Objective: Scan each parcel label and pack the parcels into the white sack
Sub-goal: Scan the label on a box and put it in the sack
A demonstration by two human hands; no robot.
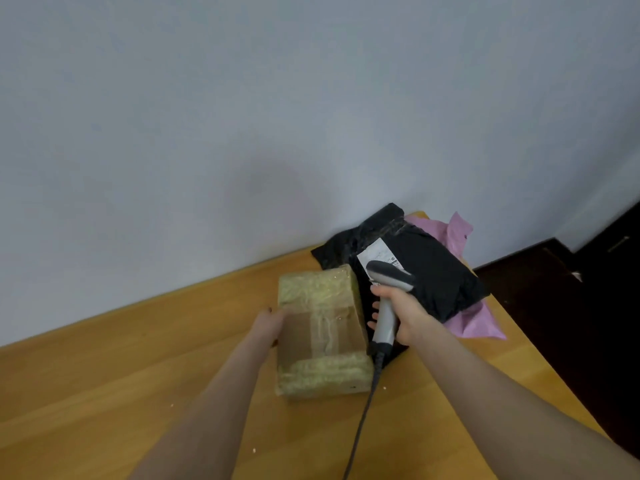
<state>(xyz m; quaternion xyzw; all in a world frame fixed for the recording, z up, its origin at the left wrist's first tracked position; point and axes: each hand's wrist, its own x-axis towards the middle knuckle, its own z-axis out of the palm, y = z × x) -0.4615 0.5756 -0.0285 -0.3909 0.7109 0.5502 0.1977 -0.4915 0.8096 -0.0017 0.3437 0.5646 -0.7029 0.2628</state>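
Left forearm and right forearm, both bare, come in from the bottom edge over a light brown wooden counter. Left hand lies against the left side of a brown cardboard box wrapped in clear tape, thumb with a dark nail at the box's top edge; the other fingers are hidden by the box and blurred, so cannot tell if they curl round it or just press. Box sits flat on the counter, mid-frame, between the two hands. Right hand grips a grey handheld barcode scanner by the handle, fingers wrapped round it, dark head pointing up and away toward the parcels behind. Black cable runs from the handle base down the counter and off the bottom edge. Just behind the box, touching its far right side, lies a black plastic mailer bag with a white shipping label facing up; the scanner head overlaps the label's near end in view. Black bag rests on a pink plastic mailer bag that sticks out at the back and right, near the counter's right edge. Pale grey wall fills the top half; dark floor at right.
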